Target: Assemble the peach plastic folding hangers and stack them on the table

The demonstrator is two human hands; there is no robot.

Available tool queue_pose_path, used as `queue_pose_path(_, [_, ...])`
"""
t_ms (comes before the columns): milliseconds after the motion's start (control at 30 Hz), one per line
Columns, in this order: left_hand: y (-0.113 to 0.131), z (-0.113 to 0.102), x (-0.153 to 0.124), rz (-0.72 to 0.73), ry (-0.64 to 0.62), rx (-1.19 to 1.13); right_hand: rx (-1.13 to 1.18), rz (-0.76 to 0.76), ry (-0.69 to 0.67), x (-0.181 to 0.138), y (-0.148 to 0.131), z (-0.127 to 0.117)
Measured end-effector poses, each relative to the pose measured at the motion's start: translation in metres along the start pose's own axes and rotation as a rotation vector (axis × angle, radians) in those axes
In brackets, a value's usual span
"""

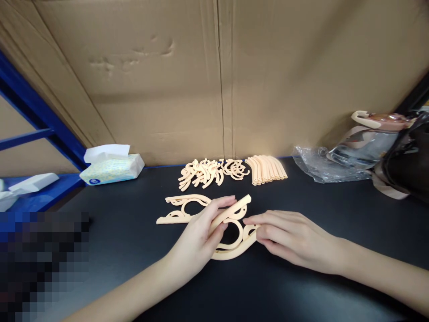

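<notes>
Head view, frame [231,255] (left hand [203,228] across); tubes [266,171], tissue pack [114,170] beyond

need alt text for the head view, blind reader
A person's left hand grips a curved cream frame, the right hand at its right end. Beyond, on a black table, lie small parts, a row of bars and a tissue pack.

Wide lane of black tabletop [110,250] left of the left hand [199,230], slim lane between peach frame parts [172,220] and piled curved pieces [201,172], tissue pack [115,170] blocking back left, plastic bag [318,167] and bottle [363,147] back right, gap beneath right hand [298,239] hard to judge
</notes>
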State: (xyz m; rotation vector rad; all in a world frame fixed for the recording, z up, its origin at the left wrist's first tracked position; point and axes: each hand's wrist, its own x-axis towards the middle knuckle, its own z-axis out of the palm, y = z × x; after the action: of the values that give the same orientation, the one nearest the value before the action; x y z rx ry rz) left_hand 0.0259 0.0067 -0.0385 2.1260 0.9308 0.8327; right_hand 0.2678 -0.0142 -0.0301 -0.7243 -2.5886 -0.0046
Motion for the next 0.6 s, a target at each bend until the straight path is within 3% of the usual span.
queue_pose_path(133, [0.004, -0.002, 0.0, -0.072, -0.011, -0.039, -0.012, 0.005, 0.0, 0.001, 0.001, -0.003])
queue_pose_path(367, [0.016, -0.003, 0.005, -0.317, -0.041, -0.408, -0.004, 0.063, 0.075, 0.001, 0.002, -0.001])
queue_pose_path(500, [0.019, -0.002, 0.008, -0.402, 0.03, -0.559, 0.102, 0.323, 0.206, 0.001, 0.003, 0.004])
queue_pose_path(600, [0.021, -0.001, 0.009, -0.452, 0.079, -0.667, 0.398, 0.575, 0.135, 0.003, 0.002, 0.005])
